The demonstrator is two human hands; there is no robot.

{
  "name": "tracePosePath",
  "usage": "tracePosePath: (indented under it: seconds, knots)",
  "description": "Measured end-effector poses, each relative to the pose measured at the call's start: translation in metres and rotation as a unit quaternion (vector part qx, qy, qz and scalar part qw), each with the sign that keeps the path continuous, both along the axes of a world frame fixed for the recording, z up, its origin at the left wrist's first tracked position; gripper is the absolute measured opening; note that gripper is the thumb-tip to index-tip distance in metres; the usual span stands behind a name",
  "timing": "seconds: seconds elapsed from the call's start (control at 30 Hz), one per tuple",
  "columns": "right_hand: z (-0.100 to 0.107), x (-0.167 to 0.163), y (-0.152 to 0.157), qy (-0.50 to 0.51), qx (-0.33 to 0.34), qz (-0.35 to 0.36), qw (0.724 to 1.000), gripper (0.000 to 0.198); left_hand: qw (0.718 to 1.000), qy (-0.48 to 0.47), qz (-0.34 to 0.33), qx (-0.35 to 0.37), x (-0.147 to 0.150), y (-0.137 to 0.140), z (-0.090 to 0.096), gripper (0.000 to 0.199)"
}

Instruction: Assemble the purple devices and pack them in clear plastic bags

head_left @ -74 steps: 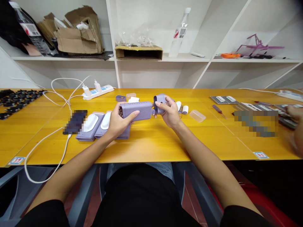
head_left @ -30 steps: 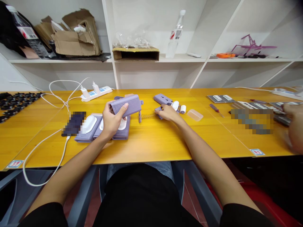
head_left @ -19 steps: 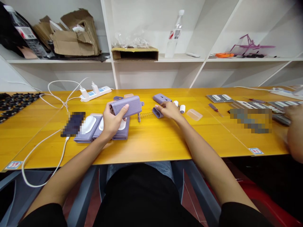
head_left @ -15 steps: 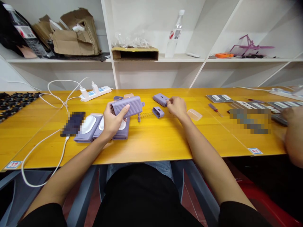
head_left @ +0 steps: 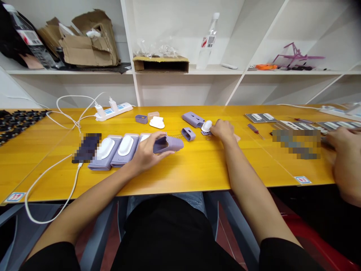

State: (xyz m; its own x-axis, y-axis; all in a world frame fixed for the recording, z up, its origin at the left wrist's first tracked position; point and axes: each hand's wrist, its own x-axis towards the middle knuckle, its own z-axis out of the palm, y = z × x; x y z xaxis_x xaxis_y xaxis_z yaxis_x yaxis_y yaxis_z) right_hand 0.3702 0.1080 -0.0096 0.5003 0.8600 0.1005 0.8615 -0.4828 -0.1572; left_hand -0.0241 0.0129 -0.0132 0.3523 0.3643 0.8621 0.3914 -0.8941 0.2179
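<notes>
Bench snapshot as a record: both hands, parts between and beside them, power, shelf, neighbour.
Left hand: holds purple housing, hollow end showing
Right hand: at white oval piece, contact unclear
Between hands: small purple cap, on table
Beside left hand: purple units, white tops
Power: strip, two plugs in
Shelf: clear bottle, upright
Neighbour: co-worker's hand, far right

Through my remote feed, I see a bench [head_left: 183, 177] with a smooth, glossy wood finish. The shell [head_left: 174, 144] looks like matt, ribbed plastic; the cap [head_left: 188, 134], matt plastic too. The white disc [head_left: 207, 126] appears smooth plastic. The box [head_left: 90, 47] is rough, torn cardboard, the bottle [head_left: 208, 41] clear, shiny plastic.
</notes>
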Motion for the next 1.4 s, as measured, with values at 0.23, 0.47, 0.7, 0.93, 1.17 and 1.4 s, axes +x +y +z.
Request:
tracePosePath:
  seconds: [0.23, 0.47, 0.7, 0.93, 1.17, 1.4]
  knots:
    - [-0.006, 0.004, 0.004, 0.005, 0.017, -0.029, 0.999, 0.047, 0.995, 0.072, -0.039, 0.065, 0.006, -0.003, -0.003, 0.063]
    - [-0.004, 0.007, 0.005, 0.008, 0.065, -0.018, 0.998, 0.043, 0.994, 0.073, -0.04, 0.072, 0.008, -0.004, 0.002, 0.055]
    - [0.011, -0.001, -0.003, 0.044, 0.254, 0.023, 0.966, 0.048, 0.985, 0.128, -0.072, 0.087, 0.006, -0.001, 0.005, 0.048]
    - [0.027, -0.037, -0.017, 0.229, 0.355, 0.19, 0.886, 0.04, 0.987, 0.131, -0.084, 0.045, 0.004, -0.001, 0.001, 0.064]
    - [0.033, -0.095, -0.049, 0.541, 0.306, 0.36, 0.696, 0.047, 0.992, 0.065, -0.077, -0.08, 0.004, 0.001, -0.008, 0.079]
    - [0.035, -0.13, -0.072, 0.619, 0.238, 0.423, 0.617, 0.051, 0.985, 0.033, -0.077, -0.153, 0.005, -0.002, -0.009, 0.08]
